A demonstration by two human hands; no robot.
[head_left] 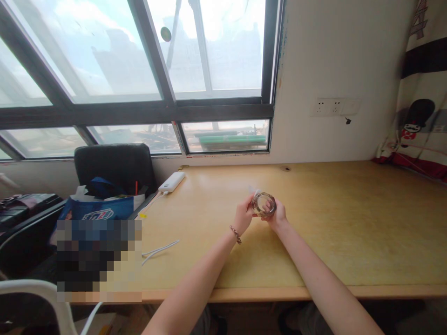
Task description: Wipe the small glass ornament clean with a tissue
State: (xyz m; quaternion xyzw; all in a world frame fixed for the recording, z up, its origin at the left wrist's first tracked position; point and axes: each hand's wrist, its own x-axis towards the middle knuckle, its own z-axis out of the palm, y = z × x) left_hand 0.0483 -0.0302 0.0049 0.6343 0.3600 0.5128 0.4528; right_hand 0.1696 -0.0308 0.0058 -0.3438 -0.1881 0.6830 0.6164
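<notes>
A clear drinking glass (264, 204) is held above the table, its round end facing me. My left hand (245, 212) is closed around its left side, and a dark beaded bracelet (235, 234) circles that wrist. Something thin and white, like a tissue (255, 191), sticks up by the left fingers; where it is gripped is hidden. On the other side, my right hand (278, 215) wraps the glass from the right and below. Some fingers show blurred through the glass.
A wooden table (349, 232) spreads under my hands. At its back left lies a white power bank (172, 182) with a cable; a white cable end (160, 249) lies nearer. Left stands a black chair (115, 163) holding a blue bag (101, 209). A window and wall rise behind.
</notes>
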